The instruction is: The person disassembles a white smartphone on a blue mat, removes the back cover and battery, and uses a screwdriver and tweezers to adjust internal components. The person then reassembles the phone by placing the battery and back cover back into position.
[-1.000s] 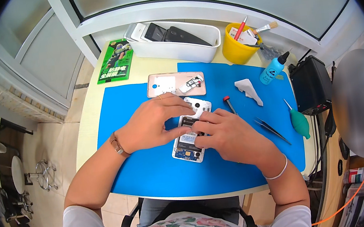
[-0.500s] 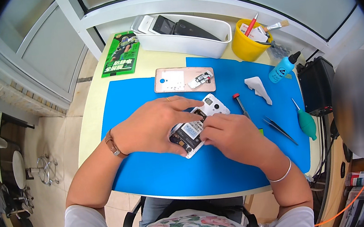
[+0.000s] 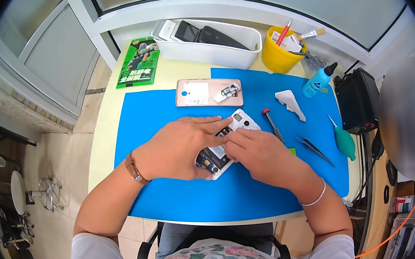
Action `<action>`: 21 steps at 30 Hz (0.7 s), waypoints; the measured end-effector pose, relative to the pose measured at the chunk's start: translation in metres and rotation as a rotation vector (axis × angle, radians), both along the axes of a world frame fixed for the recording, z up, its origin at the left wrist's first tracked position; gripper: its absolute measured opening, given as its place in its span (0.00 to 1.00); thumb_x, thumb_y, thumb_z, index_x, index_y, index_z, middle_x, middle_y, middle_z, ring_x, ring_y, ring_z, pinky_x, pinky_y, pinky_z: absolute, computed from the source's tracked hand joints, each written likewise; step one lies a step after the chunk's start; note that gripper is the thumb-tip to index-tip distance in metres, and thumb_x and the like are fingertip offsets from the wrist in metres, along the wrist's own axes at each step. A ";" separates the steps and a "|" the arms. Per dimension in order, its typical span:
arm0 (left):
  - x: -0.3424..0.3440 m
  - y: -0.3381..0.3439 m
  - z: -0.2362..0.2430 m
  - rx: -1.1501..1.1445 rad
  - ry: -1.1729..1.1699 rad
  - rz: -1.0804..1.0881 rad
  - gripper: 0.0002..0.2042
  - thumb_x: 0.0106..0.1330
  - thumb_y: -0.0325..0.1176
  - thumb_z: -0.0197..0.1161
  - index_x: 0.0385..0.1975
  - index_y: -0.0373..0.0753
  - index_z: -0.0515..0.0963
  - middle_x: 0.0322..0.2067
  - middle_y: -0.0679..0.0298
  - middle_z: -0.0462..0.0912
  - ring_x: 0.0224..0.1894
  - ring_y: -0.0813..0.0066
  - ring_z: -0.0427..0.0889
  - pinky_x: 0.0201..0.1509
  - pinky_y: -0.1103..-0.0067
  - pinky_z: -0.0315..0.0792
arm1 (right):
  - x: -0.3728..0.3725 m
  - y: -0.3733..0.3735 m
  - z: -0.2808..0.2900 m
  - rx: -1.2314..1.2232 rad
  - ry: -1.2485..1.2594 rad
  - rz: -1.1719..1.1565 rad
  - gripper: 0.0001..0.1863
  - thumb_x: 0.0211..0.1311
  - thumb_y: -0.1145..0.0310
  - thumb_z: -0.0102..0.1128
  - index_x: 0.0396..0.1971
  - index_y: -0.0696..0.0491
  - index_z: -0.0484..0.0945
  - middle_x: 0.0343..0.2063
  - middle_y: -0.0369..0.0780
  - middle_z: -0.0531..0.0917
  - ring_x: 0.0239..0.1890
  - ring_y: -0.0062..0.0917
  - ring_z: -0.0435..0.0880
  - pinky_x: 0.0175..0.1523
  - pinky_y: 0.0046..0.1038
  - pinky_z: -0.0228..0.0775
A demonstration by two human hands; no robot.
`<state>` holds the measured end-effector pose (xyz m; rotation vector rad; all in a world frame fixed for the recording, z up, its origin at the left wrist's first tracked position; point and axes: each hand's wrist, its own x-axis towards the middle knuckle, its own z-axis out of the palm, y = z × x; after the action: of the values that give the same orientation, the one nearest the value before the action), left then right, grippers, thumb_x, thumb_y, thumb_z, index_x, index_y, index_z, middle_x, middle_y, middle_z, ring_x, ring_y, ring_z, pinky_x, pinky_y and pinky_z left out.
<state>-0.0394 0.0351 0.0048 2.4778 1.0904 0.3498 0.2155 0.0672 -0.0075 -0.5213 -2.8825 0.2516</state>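
Note:
An opened white phone (image 3: 248, 118) lies tilted on the blue mat, its inside facing up, with a camera hole at its upper end. A black battery (image 3: 221, 161) with a pale label shows between my hands. My left hand (image 3: 181, 145) grips the phone from its left side, thumb at the lower end and fingers stretched across the upper part. Bent fingers of my right hand (image 3: 258, 152) press together at the phone's right edge, beside the battery; their tips are partly hidden. Beyond the phone rests a pinkish back cover (image 3: 196, 100) with a small card-like part (image 3: 225, 94) on it.
Right of my hands lie a red-capped screwdriver (image 3: 272, 124), tweezers (image 3: 315, 150), a white tissue (image 3: 291, 104) and a green air blower (image 3: 343, 143). Behind stand a white bin of phones (image 3: 199, 52), a yellow cup (image 3: 281, 58), a blue bottle (image 3: 317, 82) and a black box (image 3: 357, 102).
My left fingers have shifted over the phone and now cover more of the battery label. My right fingers have moved slightly up and left along the phone's edge.

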 end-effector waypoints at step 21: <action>0.000 0.000 0.001 -0.050 0.032 0.008 0.39 0.44 0.41 0.89 0.63 0.46 0.87 0.79 0.61 0.71 0.77 0.61 0.75 0.72 0.61 0.72 | 0.007 0.001 0.014 -0.072 0.044 0.008 0.09 0.64 0.75 0.71 0.43 0.51 0.83 0.44 0.38 0.86 0.49 0.31 0.88 0.50 0.34 0.82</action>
<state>-0.0390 0.0351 0.0057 2.4431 1.1090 0.2824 0.2220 0.0686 0.0061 -0.5095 -2.8421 0.3653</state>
